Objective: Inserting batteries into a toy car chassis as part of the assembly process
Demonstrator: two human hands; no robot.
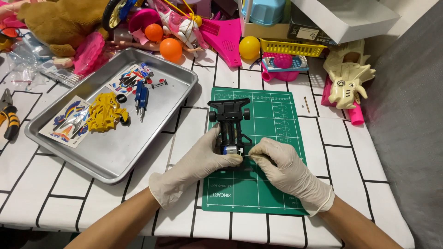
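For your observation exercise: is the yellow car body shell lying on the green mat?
No, the yellow car body shell lies in the metal tray.

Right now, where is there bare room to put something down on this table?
Bare cloth lies right of the green mat, and in front of the tray. The tray's near half is free too. The far edge is crowded with toys. Both hands, left hand, right hand, fill mid-mat.

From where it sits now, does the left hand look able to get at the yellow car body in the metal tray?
Probably yes. The left hand rests on the black toy chassis on the green mat, and the yellow car body lies uncovered in the metal tray just to its left. Only the low tray rim lies between.
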